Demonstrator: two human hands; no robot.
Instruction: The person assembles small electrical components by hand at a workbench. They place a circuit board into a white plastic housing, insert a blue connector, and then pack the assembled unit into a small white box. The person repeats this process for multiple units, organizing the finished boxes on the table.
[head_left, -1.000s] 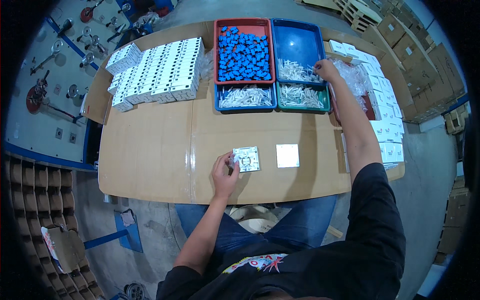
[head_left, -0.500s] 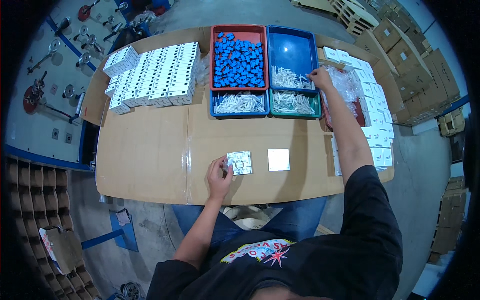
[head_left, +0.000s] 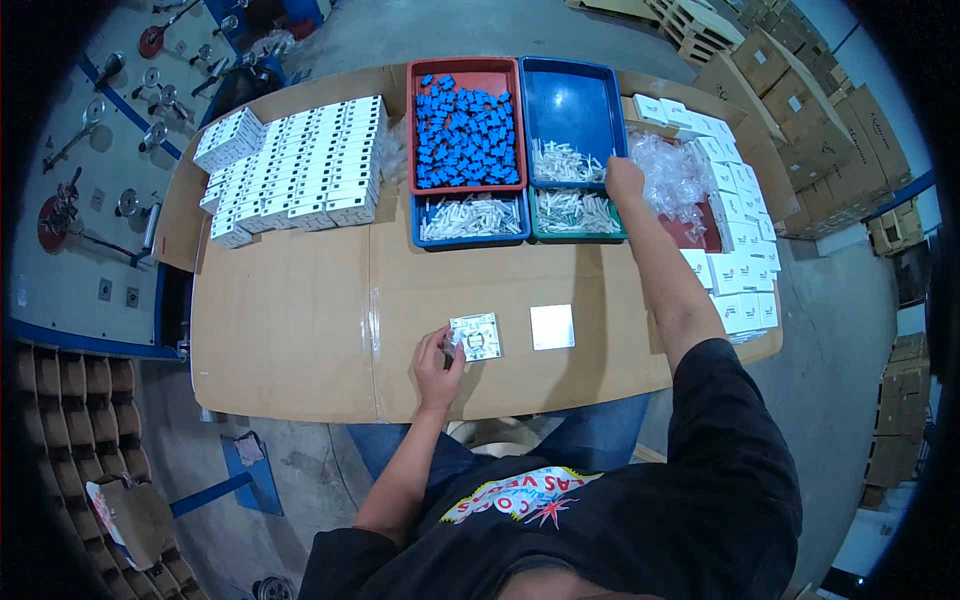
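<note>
My left hand (head_left: 437,370) rests on the cardboard-covered table, its thumb and fingers closed on the left edge of a square white-and-silver plate (head_left: 476,338) with dark markings. A scrap of something whitish shows by those fingertips. Right of it lies a plain pale square plate (head_left: 552,327), untouched. Stretched far forward, my right hand (head_left: 625,180) is closed at the right rim of a blue tray (head_left: 570,95). Small white plastic pieces (head_left: 566,162) are heaped in that tray's near end. Whatever the right fingers pinch is hidden.
A red tray (head_left: 412,120) holds blue pieces. Nearer, a blue tray (head_left: 470,241) and a green tray (head_left: 580,238) hold white pieces. White boxes (head_left: 300,170) stand stacked at left, more white boxes (head_left: 735,235) at right. Clear plastic bags (head_left: 670,175) lie beside my right forearm.
My right hand has drawn slightly back toward me along the tray's right rim. The left hand keeps its hold on the marked plate. The whole view has shifted a little.
</note>
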